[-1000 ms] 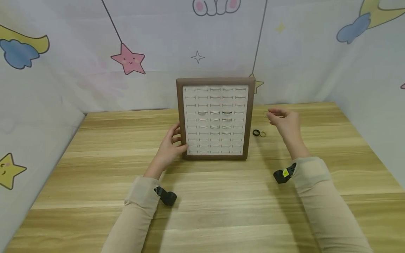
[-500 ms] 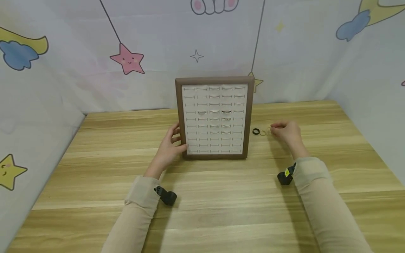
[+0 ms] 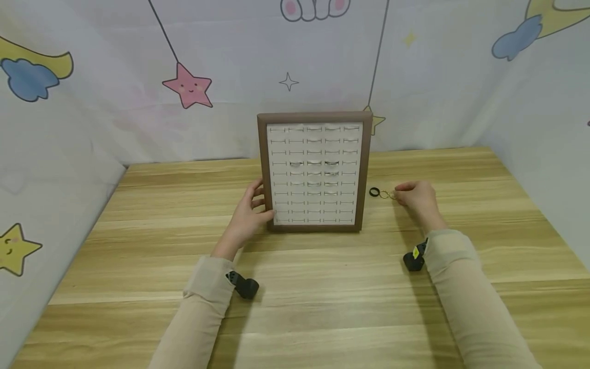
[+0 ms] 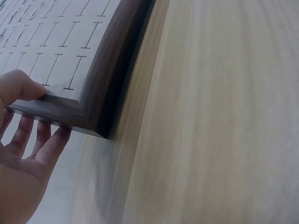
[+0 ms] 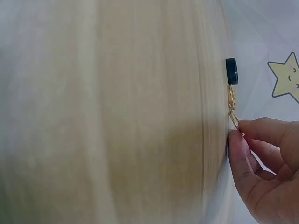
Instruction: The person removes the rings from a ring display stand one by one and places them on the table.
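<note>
A brown-framed ring display board (image 3: 314,171) with rows of slits in its white face stands on the table. My left hand (image 3: 249,215) grips its left side, the thumb (image 4: 28,88) on the front and the fingers along the outer edge. Right of the board, my right hand (image 3: 418,201) pinches a thin gold ring (image 5: 234,121) between thumb and forefinger, low at the tabletop. Beside that ring lies another gold ring (image 3: 384,195), and a black ring (image 3: 374,192) sits to its left, the three in a row.
The wooden table (image 3: 295,302) runs back to a white cloth backdrop (image 3: 230,46) printed with stars and clouds. A small black camera is strapped to each wrist. Several slits in the middle of the board hold silvery rings (image 3: 331,163).
My right hand has come down from above the tabletop with the gold ring, placing it level with and beside the other two rings. The left hand and the board stay where they were.
</note>
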The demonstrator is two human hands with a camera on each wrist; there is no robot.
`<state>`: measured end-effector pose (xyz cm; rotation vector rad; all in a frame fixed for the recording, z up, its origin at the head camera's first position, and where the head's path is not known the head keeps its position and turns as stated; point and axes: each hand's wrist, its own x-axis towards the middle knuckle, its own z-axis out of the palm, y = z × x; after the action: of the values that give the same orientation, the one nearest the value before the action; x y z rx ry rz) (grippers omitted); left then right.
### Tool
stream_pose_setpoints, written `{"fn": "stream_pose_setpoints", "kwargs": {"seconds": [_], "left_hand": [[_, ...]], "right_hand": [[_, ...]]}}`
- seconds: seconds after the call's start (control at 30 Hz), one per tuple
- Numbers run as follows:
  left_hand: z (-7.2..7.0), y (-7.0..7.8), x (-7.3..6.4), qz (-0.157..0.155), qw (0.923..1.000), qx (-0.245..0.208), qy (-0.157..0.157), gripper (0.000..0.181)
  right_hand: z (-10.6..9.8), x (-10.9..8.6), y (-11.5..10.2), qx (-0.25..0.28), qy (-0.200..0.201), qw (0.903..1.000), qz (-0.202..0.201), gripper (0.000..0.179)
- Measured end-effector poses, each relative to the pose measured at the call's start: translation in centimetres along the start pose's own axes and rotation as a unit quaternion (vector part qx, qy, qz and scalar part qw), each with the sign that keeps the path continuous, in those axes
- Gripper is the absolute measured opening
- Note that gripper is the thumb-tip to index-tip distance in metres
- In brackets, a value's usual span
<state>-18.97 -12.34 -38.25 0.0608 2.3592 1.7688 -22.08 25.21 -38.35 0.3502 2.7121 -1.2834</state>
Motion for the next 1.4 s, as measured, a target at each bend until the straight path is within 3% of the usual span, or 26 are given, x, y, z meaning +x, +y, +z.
{"fn": "stream_pose_setpoints", "kwargs": {"seconds": [0.4, 0.63, 0.73, 0.87, 1.1, 1.27, 1.4], "left_hand": [[0.0, 0.0, 0.0, -0.002, 1.0, 0.0, 0.003, 0.084], [0.1, 0.2, 0.0, -0.003, 1.0, 0.003, 0.004, 0.084], [0.1, 0.2, -0.1, -0.002, 1.0, 0.004, 0.002, 0.084], [0.0, 0.2, 0.0, -0.005, 1.0, 0.004, 0.0, 0.084], [-0.1, 0.1, 0.0, 0.0, 1.0, 0.001, 0.0, 0.084], [0.0, 0.1, 0.0, -0.001, 1.0, -0.002, 0.0, 0.084], [0.0, 0.1, 0.1, -0.002, 1.0, -0.004, -0.001, 0.084]], "right_hand": [[-0.1, -0.1, 0.0, -0.02, 0.0, 0.9998, 0.001, 0.036], [-0.5, 0.0, -0.2, 0.02, 0.013, 0.9993, 0.027, 0.038], [-0.8, 0.0, -0.5, 0.038, 0.029, 0.9983, 0.033, 0.04], [-1.3, -0.1, -1.4, 0.047, 0.072, 0.9963, 0.001, 0.04], [-1.6, -0.7, -4.6, 0.116, 0.166, 0.9778, -0.054, 0.037], [-1.2, -2.0, -7.7, 0.159, 0.195, 0.9625, -0.102, 0.033], [-0.3, -3.1, -9.9, 0.176, 0.219, 0.9443, -0.172, 0.029]]}}
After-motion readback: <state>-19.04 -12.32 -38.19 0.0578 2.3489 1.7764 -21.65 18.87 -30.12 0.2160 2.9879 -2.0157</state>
